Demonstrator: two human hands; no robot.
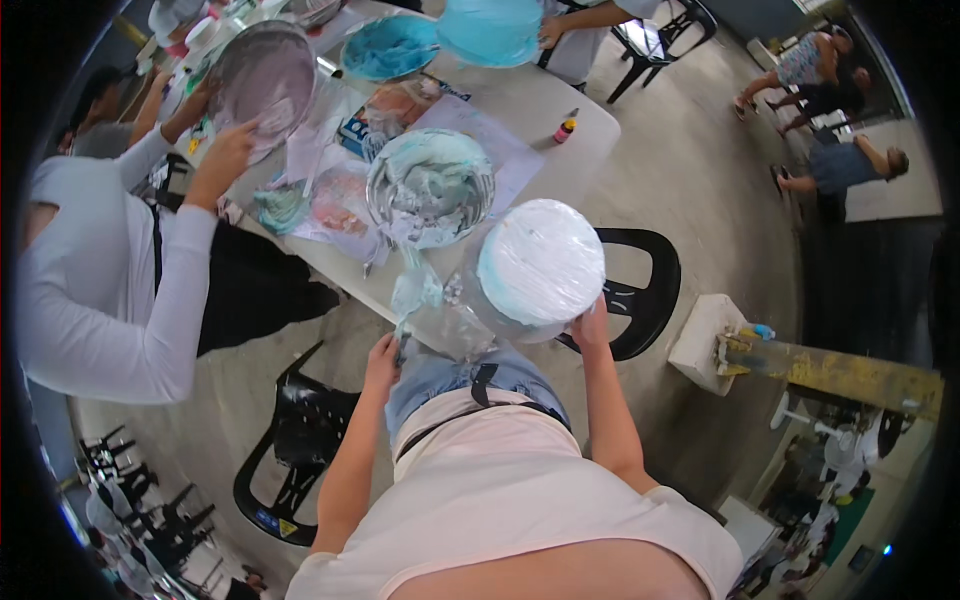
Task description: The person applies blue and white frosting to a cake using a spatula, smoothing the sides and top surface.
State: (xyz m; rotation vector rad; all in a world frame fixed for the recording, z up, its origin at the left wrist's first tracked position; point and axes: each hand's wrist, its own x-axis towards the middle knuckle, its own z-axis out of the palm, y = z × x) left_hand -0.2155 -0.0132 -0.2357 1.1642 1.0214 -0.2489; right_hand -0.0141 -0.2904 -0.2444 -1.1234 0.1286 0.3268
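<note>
Low at the table's near edge, my left hand [385, 363] grips the handle of a spatula [415, 291] whose blade is coated in pale blue frosting. My right hand [592, 325] is at the lower right side of a round, plastic-wrapped cake form [541, 260], with pale blue frosting around its side; the fingers are partly hidden under it. Clear plastic [461, 322] lies below and left of the form. A metal bowl [430, 187] of pale blue and white frosting stands just beyond the spatula.
A white table [592, 142] holds a small bottle [565, 130], papers [480, 131] and a bowl of blue frosting [390, 46]. At left a co-worker stirs a bowl of pinkish frosting [264, 82]; another holds a blue cake form [489, 30]. Black plastic chairs [664, 281] stand nearby.
</note>
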